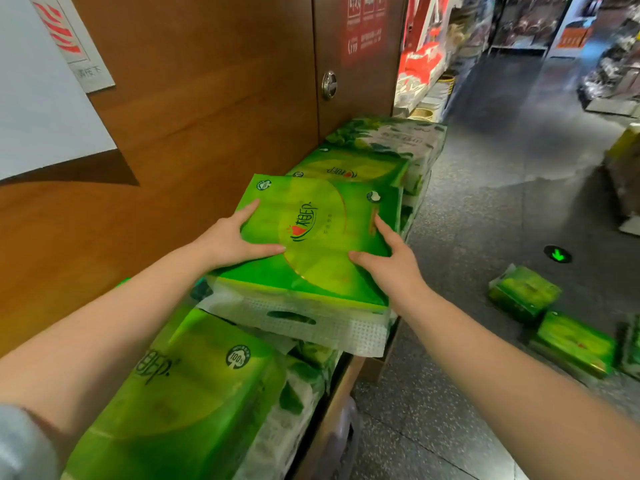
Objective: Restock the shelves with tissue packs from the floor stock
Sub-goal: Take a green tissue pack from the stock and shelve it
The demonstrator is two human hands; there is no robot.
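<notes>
Green pack: from the head view I see a green tissue pack [322, 233] lying flat on top of the row of packs, its white perforated handle flap [304, 322] hanging toward me.
Left hand: my left hand [232, 239] lies on the left near corner of the pack; the fingers are straight and spread, the index finger along the left edge, the thumb flat on the top face.
Right hand: my right hand [389, 259] lies on the right near part of the pack; the fingers are straight, spread along the right edge, and the thumb points inward on the top face.
Pack and fingers: the pack sits between the two hands, and both thumbs nearly meet on its yellow circle. I cannot tell if any finger goes under the pack.
Row of stock: more green packs [349, 168] stand behind it along the brown wooden wall [194, 109], and a large one [180, 393] lies nearer to me.
Floor stock: two small green packs [524, 291] lie on the grey floor [485, 202] to the right, well apart from my hands.
</notes>
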